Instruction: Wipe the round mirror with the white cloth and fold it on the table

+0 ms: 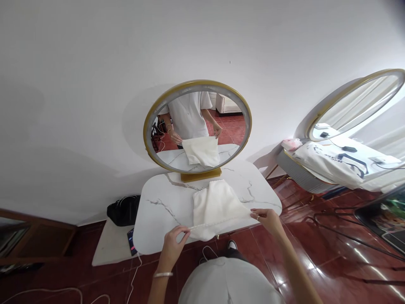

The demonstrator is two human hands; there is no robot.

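Note:
A cream-white cloth (218,204) with scalloped edges lies partly on the white marbled table (155,211), its near edge raised and stretched between my hands. My left hand (174,245) pinches the near left corner of the cloth between thumb and fingers. At the near right corner, my right hand (265,217) is closed on the cloth too. The cloth hangs slightly over the table's front edge. Behind it stands a round gold-framed mirror (198,126), which reflects both hands holding the cloth.
On the left, a black bag (124,210) sits on a pale board, with a phone (131,242) by the table's edge. To the right, a second table holds a white printed cloth (329,162) and another round mirror (357,105). White cables run across the red floor.

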